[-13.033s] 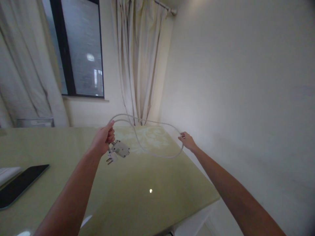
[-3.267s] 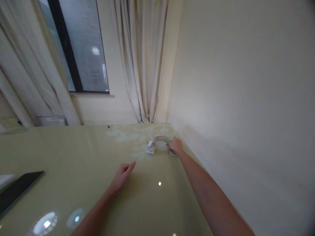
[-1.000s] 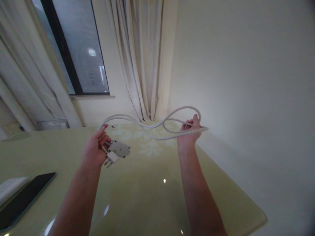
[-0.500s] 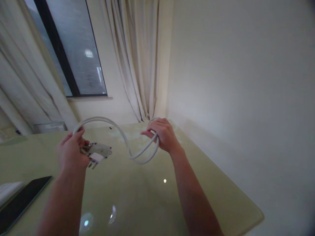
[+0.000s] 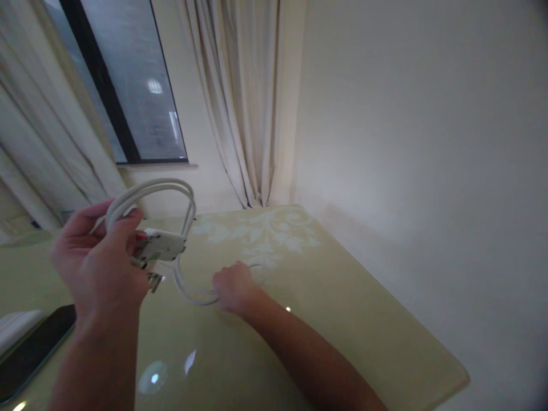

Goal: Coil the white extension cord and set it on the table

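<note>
both hands (image 5: pixel 103 265) gripping looped cable (image 5: pixel 150 191), adapter (image 5: pixel 161 245)

We're looking at a room corner. Plain off-white wall (image 5: pixel 428 142) on the right. Window (image 5: pixel 128 85) at far left has a dark frame; the glass reads grey, with a couple of bright patches in it. Pale sill (image 5: pixel 158 166) under it. Two cream curtains: one (image 5: pixel 252 103) hangs bunched in the corner down to tabletop level, the other (image 5: pixel 38 142) slants across the left side. Tabletop (image 5: pixel 342 319) is glossy pale green with a rounded near-right corner and a white floral pattern (image 5: pixel 261 237) at the far end. We count a few light glints (image 5: pixel 154 378) on the gloss. Dark flat slab (image 5: pixel 38 348) lies at the left edge, something white (image 5: pixel 17 328) just beside it. Lighting is dim and warm.
</note>
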Motion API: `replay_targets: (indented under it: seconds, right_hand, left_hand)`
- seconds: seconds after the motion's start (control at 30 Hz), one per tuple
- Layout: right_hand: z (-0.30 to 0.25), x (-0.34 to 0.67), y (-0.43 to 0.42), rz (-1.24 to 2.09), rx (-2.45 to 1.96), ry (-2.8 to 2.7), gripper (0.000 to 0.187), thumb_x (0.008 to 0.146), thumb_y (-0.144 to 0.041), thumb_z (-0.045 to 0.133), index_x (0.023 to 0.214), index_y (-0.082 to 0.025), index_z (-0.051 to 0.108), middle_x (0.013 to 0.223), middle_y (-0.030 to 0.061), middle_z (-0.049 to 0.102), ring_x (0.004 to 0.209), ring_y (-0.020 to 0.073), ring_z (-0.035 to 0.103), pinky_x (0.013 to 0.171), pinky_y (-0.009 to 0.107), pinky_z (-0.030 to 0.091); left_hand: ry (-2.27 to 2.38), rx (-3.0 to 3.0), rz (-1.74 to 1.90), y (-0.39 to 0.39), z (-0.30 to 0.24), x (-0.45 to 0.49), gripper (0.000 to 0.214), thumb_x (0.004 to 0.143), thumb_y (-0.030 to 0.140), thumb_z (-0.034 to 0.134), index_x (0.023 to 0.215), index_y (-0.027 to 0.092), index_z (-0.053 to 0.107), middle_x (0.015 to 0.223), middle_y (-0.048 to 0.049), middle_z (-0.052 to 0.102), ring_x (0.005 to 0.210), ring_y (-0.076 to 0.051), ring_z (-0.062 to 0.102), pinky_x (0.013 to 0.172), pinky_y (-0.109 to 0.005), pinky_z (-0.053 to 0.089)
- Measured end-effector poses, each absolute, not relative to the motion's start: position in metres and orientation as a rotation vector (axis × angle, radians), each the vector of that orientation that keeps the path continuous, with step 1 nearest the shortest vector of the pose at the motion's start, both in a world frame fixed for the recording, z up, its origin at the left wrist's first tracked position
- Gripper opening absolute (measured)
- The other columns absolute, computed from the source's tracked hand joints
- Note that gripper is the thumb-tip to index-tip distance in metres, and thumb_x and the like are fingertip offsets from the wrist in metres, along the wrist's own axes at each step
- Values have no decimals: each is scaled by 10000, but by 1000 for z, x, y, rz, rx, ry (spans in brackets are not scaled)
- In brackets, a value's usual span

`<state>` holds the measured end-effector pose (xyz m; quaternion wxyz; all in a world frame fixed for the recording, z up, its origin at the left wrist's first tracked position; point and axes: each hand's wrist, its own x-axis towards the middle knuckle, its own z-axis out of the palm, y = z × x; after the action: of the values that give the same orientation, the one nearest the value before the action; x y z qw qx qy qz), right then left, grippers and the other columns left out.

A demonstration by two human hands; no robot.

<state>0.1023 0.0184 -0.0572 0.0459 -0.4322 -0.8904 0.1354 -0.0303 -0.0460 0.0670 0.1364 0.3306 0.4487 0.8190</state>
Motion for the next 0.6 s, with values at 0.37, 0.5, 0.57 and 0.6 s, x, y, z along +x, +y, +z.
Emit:
replay_targets:
  seconds: [0.37, 0.5, 0.57, 0.6]
  right_hand:
    - [-39, 206, 110, 1022, -1206, -1392, 291, 976, -358, 633, 730, -217, 565, 469, -62, 538, 441, 106, 541, 651, 290, 618]
    - [-26, 227, 118, 968, -972, -995, 349, 965, -460, 624, 728, -236, 498, 502, -97, 457, 452, 81, 462, 657, 248, 596]
    - [-24, 234, 118, 929, -907, -898, 328, 949, -468, 626, 744, -231, 529, 519, -93, 457, 464, 80, 450, 586, 212, 536]
    - [-23, 237, 117, 915, -887, -871, 313, 931, -462, 643, 747, -225, 553, 522, -88, 464, 469, 82, 449, 541, 200, 491]
  left_hand:
    - [993, 1123, 2070, -36, 58, -24, 211, 592, 209, 915, 665, 241, 720, 557, 35, 546, 487, -90, 447, 436, -222, 407]
    - [1122, 960, 1890, -14, 46, -26, 229, 584, 239, 896, 674, 207, 688, 510, 74, 414, 451, -58, 356, 423, -175, 401]
    - [1121, 909, 1847, -3, 38, -29, 215, 591, 214, 868, 712, 187, 693, 509, 89, 397, 442, -45, 323, 427, -157, 406]
    - [1112, 889, 1836, 3, 34, -32, 215, 598, 197, 853, 735, 180, 688, 511, 93, 401, 435, -42, 318, 425, -154, 406]
